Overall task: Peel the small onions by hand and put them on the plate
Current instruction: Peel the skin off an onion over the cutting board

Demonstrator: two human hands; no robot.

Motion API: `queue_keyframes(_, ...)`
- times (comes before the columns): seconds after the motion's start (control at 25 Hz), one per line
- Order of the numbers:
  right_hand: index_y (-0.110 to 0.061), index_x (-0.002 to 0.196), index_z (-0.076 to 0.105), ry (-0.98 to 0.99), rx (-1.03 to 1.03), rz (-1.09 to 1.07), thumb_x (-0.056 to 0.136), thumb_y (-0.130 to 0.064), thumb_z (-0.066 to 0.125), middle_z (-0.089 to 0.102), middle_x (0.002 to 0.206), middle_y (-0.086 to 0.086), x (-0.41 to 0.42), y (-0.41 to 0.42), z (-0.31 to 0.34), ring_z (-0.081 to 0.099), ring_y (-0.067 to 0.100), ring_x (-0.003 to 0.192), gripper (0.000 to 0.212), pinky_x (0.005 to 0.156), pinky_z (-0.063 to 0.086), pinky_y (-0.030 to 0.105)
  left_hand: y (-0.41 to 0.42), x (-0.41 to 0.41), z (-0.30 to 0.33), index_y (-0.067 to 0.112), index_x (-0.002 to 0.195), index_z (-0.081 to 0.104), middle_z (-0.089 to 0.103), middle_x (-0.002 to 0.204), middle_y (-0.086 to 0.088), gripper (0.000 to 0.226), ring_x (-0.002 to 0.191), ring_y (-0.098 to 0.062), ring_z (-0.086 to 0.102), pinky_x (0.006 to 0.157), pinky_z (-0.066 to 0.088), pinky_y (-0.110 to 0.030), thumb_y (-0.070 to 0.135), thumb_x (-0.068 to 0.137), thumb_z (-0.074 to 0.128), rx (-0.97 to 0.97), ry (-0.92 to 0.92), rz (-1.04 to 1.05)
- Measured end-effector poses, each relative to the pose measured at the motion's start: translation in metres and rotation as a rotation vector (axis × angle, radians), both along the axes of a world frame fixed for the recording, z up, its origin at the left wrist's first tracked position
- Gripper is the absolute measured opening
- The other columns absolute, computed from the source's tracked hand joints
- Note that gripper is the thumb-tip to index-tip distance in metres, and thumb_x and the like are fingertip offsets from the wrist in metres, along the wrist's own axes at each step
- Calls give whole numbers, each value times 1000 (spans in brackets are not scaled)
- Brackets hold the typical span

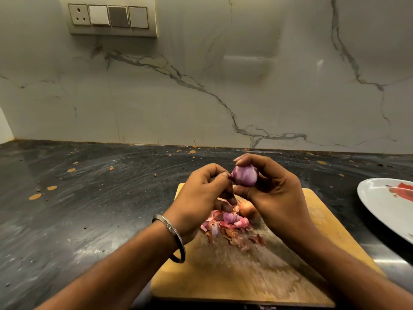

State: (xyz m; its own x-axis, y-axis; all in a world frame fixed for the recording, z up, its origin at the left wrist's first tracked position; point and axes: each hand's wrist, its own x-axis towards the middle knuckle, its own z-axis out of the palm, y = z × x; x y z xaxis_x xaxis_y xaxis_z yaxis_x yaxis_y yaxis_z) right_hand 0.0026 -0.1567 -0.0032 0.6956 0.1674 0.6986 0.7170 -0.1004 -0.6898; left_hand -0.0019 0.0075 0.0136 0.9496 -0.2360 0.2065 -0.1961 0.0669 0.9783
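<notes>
Socket panel (111, 17): on the marble wall, upper left, well clear of the work.

Surface (78, 198): dark stone, flecked with orange spots and bits of skin.

Bangle (172, 237): metal, on the left wrist.

Left hand (201, 193): fingers curled, thumb and forefinger pinching a dark shred of skin at the left end of the held onion. Clamped on skin, not on the bulb itself.

Board (312, 231): wooden, lying under both hands.

Peels (232, 231): pink and brown heap on the board, just below the hands. Purple lump among them, possibly a bulb or a thick layer; cannot tell which.

Onion (244, 178): purple-white, glossy, mostly bare, held up over the board's far edge.

Second onion (247, 208): orange-brown skin on, resting on the board beside the peels, partly hidden by the right hand.

Right hand (274, 193): fingers wrapped round the onion, thumb under, fingertips over the top.

Plate (380, 206): white with a red print, far right on the surface, well apart from the board; visible part bare of onions.

Step in hand, as judged: stripping the last skin from the held onion. Next move calls for tearing that shred free, dropping it on the heap, then carrying the bulb right to the plate. Nothing seen standing in that path.
</notes>
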Motion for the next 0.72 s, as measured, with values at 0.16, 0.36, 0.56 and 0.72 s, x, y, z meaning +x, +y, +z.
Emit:
queue_keyframes(0.16,-19,113,64,-27,-11,5,80,-7,79,70,110,-7,2,-1,2,71,19,103,39,86,58,27,2,-1,6,8,91,57,58,75,-6,17,56,-10,58,46,50,-20,15,102,46,-232,226,-146)
queue_keyframes(0.36,-25,110,48,113,-194,-59,83,-44,71,67,90,-4,0,0,4,69,20,75,41,62,59,48,13,6,0,15,91,57,60,76,-2,15,69,-24,58,60,52,-49,21,101,48,583,-546,235)
queue_keyframes(0.56,-24,104,55,66,-332,-123,93,-46,60,64,78,-16,-2,-1,4,62,8,62,25,54,51,25,12,4,-1,18,94,54,58,84,6,7,74,-17,54,66,48,-42,23,98,52,830,-722,279)
queue_keyframes(0.72,-20,102,55,26,-334,-179,97,-42,57,65,80,-15,-3,4,2,65,8,71,22,56,48,18,-2,-1,-4,17,85,48,50,74,6,12,65,-15,46,58,41,-34,23,94,52,794,-713,371)
